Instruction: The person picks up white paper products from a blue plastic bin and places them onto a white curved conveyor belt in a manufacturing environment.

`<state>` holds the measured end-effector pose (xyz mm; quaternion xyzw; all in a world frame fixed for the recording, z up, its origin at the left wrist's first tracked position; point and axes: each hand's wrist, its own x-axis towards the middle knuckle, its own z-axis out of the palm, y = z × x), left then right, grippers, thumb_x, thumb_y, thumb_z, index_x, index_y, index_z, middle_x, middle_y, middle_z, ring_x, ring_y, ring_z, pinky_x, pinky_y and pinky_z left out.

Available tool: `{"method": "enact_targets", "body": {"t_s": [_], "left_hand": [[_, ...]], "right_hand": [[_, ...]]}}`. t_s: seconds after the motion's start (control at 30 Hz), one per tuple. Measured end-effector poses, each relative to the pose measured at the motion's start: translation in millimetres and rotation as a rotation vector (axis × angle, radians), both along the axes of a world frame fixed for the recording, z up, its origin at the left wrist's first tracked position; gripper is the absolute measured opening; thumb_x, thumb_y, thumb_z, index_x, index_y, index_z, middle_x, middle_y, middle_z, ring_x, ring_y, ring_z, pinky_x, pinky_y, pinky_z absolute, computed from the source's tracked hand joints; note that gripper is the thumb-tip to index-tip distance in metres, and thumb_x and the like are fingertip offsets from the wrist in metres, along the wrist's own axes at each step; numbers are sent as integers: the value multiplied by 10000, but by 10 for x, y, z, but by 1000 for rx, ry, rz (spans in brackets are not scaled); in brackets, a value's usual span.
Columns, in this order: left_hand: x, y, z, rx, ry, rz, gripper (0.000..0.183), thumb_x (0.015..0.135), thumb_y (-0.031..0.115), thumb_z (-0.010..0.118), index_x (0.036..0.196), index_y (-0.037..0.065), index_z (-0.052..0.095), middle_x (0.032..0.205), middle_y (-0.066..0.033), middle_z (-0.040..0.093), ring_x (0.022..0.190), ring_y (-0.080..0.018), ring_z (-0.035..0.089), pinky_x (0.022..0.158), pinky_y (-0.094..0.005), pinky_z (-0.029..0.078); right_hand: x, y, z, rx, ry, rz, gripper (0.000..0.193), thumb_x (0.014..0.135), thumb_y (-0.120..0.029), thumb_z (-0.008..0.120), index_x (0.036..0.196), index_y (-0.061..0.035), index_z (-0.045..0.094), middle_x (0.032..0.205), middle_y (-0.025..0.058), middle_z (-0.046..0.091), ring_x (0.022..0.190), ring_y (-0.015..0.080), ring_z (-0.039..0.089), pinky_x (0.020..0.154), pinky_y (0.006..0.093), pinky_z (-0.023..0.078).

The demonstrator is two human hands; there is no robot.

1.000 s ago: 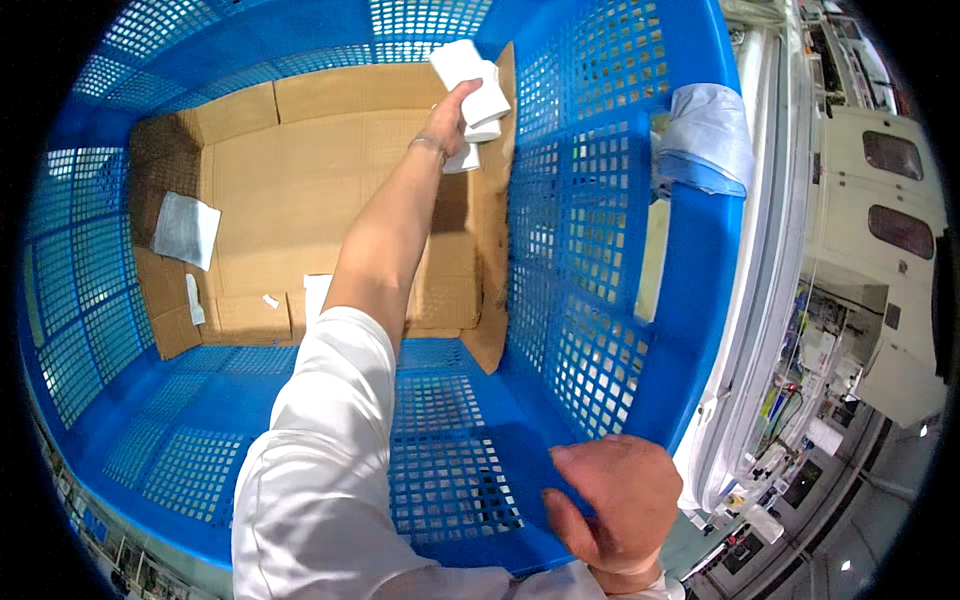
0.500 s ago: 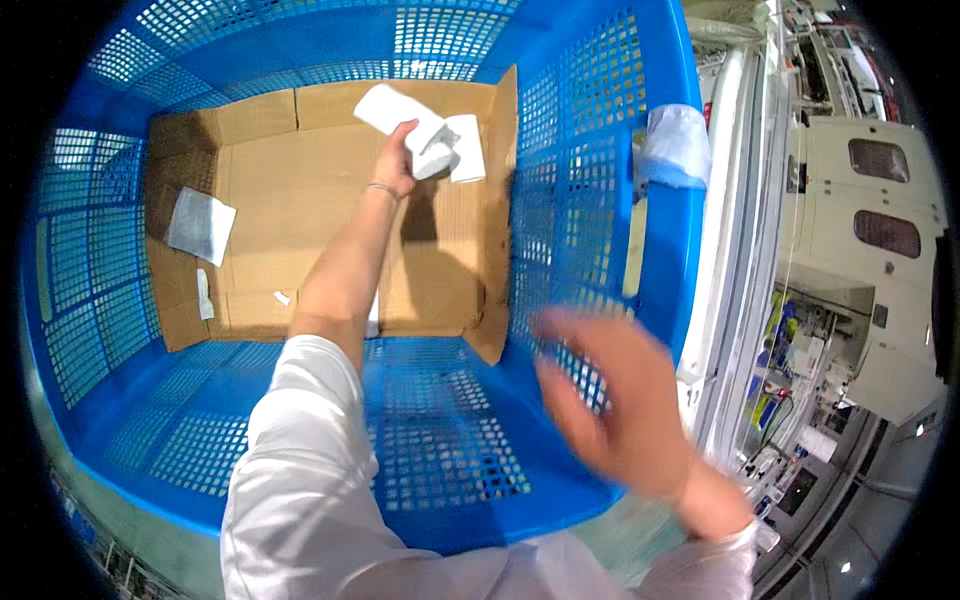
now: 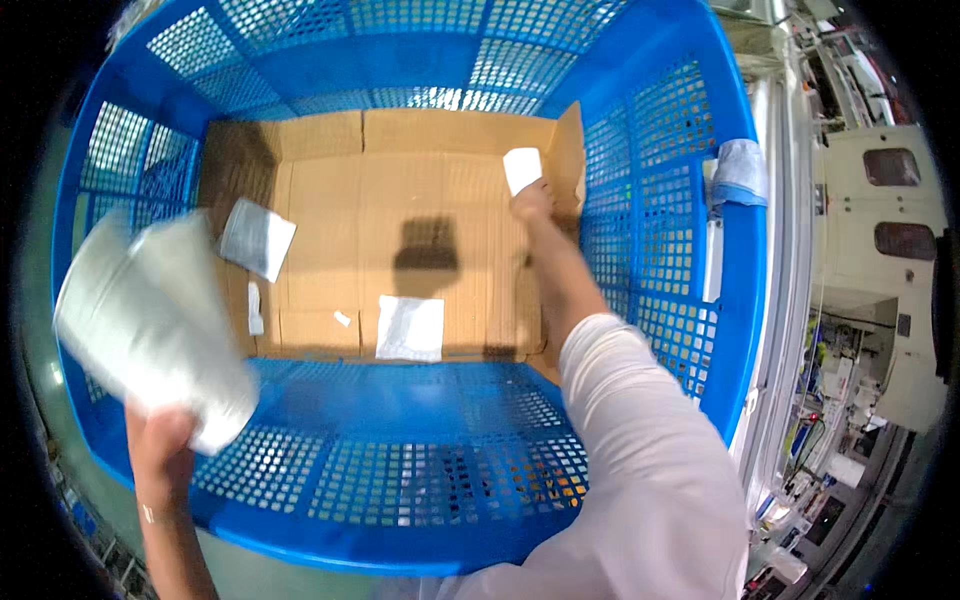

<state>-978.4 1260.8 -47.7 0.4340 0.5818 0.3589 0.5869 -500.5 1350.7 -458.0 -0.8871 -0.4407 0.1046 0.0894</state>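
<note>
My left hand [image 3: 160,445] grips a bundle of white soft sheets [image 3: 150,325], raised over the near left rim of a big blue basket [image 3: 420,550]. The bundle is blurred; its upper end splits into two flaps, and I cannot tell how many sheets it has. Far inside the basket, my right hand [image 3: 537,198] is closed at the lower edge of a white sheet [image 3: 522,168], close to the right cardboard wall. The fingertips are partly hidden. Flattened brown cardboard [image 3: 340,220] with turned-up edges lines the basket floor.
On the cardboard lie a greyish-white square sheet [image 3: 258,238], another white square [image 3: 411,328], a narrow white strip [image 3: 255,308] and a small scrap [image 3: 343,318]. White wrapping [image 3: 740,172] covers part of the basket's right rim. Cream machinery [image 3: 885,260] stands beyond it.
My left hand has come out of the basket's far part to the near left, carrying the white bundle. My right hand has gone from the near right rim down to the white sheet.
</note>
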Motion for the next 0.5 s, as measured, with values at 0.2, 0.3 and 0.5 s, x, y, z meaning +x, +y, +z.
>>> {"method": "enact_targets", "body": {"t_s": [0.2,0.3,0.5], "left_hand": [[-1306,-826,-421,91,-227,632,468,817,288,523,1198,35,427,1191,-114,477,1073,-244,473,896,-412,394],[-546,-671,-116,68,-393,602,526,794,308,537,1221,27,411,1199,-127,468,1097,-257,451,889,-418,382],[31,-765,-117,344,-587,425,661,718,319,610,1275,55,374,1262,-110,430,1178,-283,394,966,-485,322]], "right_hand": [[-726,53,769,-420,349,46,431,668,-227,629,1063,-57,591,1087,152,583,998,300,571,824,399,465],[-1020,18,1007,-302,220,281,517,669,-296,638,1122,-60,556,1078,160,586,1016,285,556,881,374,431],[-1228,356,850,-177,354,367,749,727,-390,621,1256,52,329,1208,204,488,1077,314,508,864,377,435]]}}
